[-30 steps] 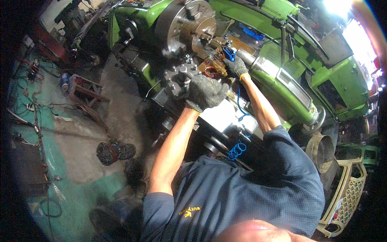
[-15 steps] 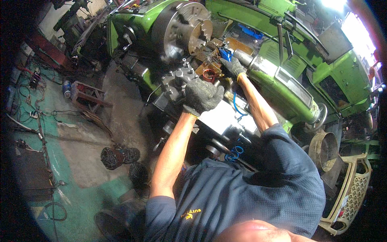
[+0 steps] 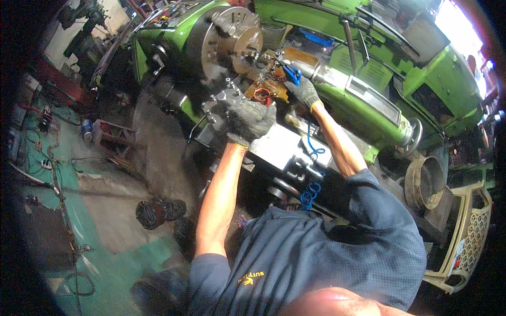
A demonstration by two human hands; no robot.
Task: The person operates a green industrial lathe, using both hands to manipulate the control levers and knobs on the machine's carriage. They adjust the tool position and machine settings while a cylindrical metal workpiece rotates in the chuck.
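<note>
My right hand (image 3: 303,92), in a grey glove, is closed around a blue air blow gun (image 3: 291,75). A thin blue hose (image 3: 310,138) hangs below it. The gun points at the lathe chuck (image 3: 219,45), which carries a round metal workpiece (image 3: 247,48). My left hand (image 3: 249,120), also gloved, curls over the lathe's tool post (image 3: 215,108), its thumb apart; the fingertips are partly hidden. A red ring-shaped thing (image 3: 262,96) and tangled metal chips (image 3: 271,73) lie beyond it, over a brownish surface.
The green tailstock (image 3: 363,105) with its handwheel (image 3: 415,136) stands to the right. Coiled blue hose (image 3: 311,196) hangs by the carriage. Dark bundles (image 3: 153,213) and a metal frame (image 3: 113,131) are on the floor at left. A round band (image 3: 424,181) and a pale grille (image 3: 472,237) stand at right.
The whole view has shifted slightly. The blue blow gun is raised more clearly above my right hand. My left hand stays at the tool post, turned a little flatter.
</note>
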